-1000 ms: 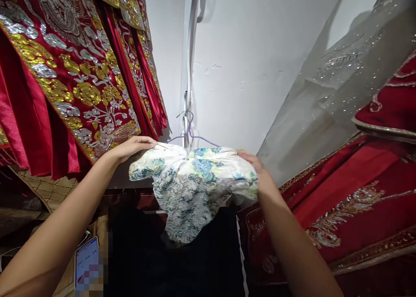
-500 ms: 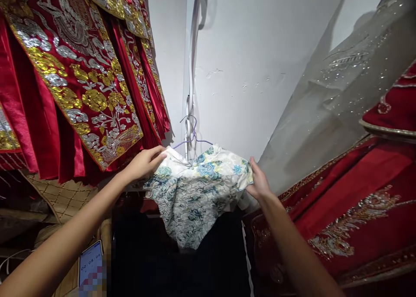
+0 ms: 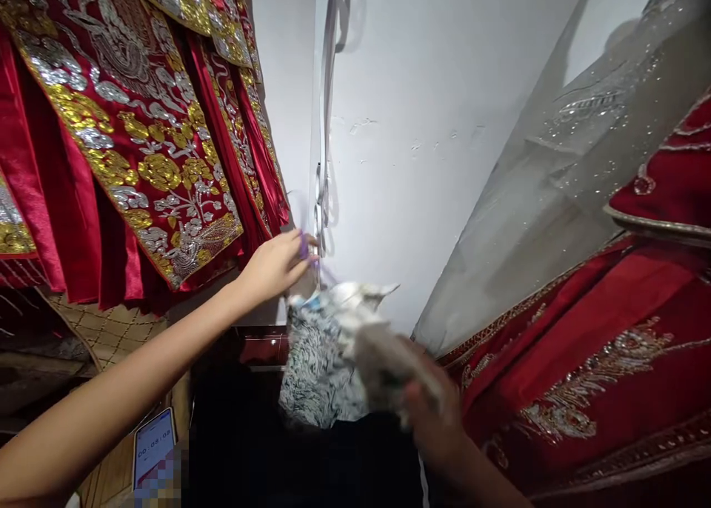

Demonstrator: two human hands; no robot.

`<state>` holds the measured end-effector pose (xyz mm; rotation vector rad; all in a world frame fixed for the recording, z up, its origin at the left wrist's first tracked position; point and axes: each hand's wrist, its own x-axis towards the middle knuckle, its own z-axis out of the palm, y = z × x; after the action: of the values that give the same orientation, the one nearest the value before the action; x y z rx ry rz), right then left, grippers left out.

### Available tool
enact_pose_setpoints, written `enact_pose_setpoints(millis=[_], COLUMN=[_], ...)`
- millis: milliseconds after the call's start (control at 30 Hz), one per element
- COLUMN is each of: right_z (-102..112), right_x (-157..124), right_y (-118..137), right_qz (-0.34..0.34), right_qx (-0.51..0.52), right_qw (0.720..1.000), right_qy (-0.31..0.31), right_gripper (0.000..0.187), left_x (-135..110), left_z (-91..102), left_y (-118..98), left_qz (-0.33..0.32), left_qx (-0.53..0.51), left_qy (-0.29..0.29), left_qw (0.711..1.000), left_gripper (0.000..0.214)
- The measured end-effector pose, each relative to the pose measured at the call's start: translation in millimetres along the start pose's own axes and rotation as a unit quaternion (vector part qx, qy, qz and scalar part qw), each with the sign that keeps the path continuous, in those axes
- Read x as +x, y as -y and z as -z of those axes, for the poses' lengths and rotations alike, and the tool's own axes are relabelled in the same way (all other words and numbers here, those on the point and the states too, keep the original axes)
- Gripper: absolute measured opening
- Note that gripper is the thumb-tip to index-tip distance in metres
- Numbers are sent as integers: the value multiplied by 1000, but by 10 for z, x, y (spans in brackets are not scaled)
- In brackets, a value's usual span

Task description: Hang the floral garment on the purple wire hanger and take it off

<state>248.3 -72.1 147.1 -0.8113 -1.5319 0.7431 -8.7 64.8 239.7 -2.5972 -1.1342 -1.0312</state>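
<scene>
My left hand [image 3: 278, 263] is closed round a purple wire hanger [image 3: 304, 246] close to the wall. From the hanger hangs a floral blouse [image 3: 322, 367] in white, blue and green, bunched and partly smeared by motion. My right hand [image 3: 438, 419], low on the right, is blurred. Its fingers look closed on the blouse's right side, where a pale grey fold stretches toward it. Most of the hanger is hidden by my left fingers and the cloth.
Red embroidered garments with gold and silver sequins [image 3: 161, 167] hang on the left. A sheer sparkling veil [image 3: 511, 189] and a beaded red garment [image 3: 622, 360] stand at the right. Lower left lies a phone [image 3: 154, 449] showing a timer. A pale strap [image 3: 325, 108] runs down the wall.
My left hand has gone from the blouse's left shoulder to the hanger. My right hand has moved down, pulling the blouse's right side. The blouse is now bunched instead of spread.
</scene>
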Motion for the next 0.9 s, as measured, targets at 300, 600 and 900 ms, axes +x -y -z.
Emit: enact_pose_setpoints(millis=[300,600,900], right_z=[-295,-575,-284], right_x=[482,1159,1528], right_y=[-275,-514,-536], right_qz=[125,256,245], right_qx=[-330,-377,-422], right_qw=[916,889,862], right_qy=[192,51,135], right_gripper=[100,77,57], left_x=[-455,-332,-561], left_z=[349,413,189], left_y=[-198,-268,469], left_qz=[58,150,234], left_qx=[-279,-636,-626], left_qy=[88,60,6], left_qw=[954,755,744], left_gripper=[42,54,52])
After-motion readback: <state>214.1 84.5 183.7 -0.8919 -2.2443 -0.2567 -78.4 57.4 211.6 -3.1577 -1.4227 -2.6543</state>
